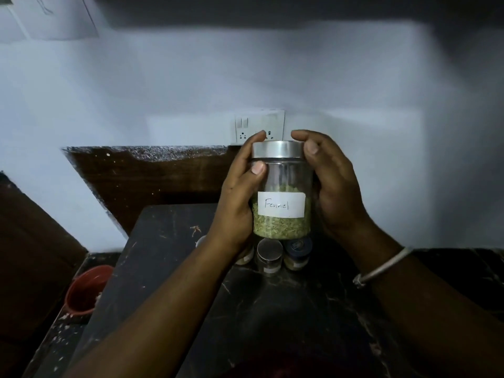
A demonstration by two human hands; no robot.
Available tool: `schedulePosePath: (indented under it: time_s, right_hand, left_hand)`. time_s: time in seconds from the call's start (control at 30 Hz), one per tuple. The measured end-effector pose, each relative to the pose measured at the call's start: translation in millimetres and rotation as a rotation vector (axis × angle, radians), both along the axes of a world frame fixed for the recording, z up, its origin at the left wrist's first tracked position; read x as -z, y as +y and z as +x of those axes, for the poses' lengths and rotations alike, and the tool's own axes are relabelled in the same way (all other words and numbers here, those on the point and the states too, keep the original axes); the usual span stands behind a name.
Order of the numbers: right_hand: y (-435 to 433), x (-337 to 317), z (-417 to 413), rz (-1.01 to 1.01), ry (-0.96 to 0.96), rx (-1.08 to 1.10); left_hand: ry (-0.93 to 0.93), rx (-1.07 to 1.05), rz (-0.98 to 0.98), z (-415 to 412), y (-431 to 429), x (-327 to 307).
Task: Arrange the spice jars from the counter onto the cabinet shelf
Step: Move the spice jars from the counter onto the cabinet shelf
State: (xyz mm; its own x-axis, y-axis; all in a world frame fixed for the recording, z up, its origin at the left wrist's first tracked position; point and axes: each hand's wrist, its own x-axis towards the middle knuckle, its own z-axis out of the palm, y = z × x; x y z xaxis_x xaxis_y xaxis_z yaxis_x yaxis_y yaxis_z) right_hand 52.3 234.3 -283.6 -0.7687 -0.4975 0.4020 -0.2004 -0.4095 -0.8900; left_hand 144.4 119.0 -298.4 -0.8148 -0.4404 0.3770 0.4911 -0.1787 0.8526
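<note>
A glass jar (282, 192) labelled "Fennel", steel-lidded and roughly half filled with greenish seed, was found held upright above the counter (272, 309), clear of it. It was clasped from both sides, with the fingers of the left hand (237, 197) curled round its body and those of the right hand (335, 184) curled over lid and side. Smaller jars (268, 256) were noted standing on the counter directly beneath.

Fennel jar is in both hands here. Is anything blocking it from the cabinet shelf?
Nothing visible does. The left hand and right hand hold the Fennel jar clear above the other jars on the counter. Only the wall and a socket plate lie behind it. The shelf itself cannot be made out.
</note>
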Motion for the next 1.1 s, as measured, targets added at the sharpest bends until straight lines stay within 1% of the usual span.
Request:
schedulePosePath:
  time_s: [0.1, 0.2, 0.37, 0.53, 1.1]
  right_hand:
    - [-5, 5, 10, -0.102, -0.025, 0.030]
    - [-8, 2, 16, -0.152, -0.062, 0.025]
    - [-11, -8, 20, -0.162, -0.075, -0.030]
    - [-14, -10, 23, -0.175, -0.115, -0.039]
    - [-16, -15, 26, -0.169, -0.093, -0.044]
  left_hand:
    - [0.026, 0.005, 0.024, 1, 3, -9]
    - [0.048, 0.030, 0.048, 0, 4, -11]
    - [0.051, 0.045, 0.037, -1, 0, -12]
    - [0.051, 0.047, 0.037, 0, 1, -17]
    - [0.082, 0.072, 0.067, 2, 3, -22]
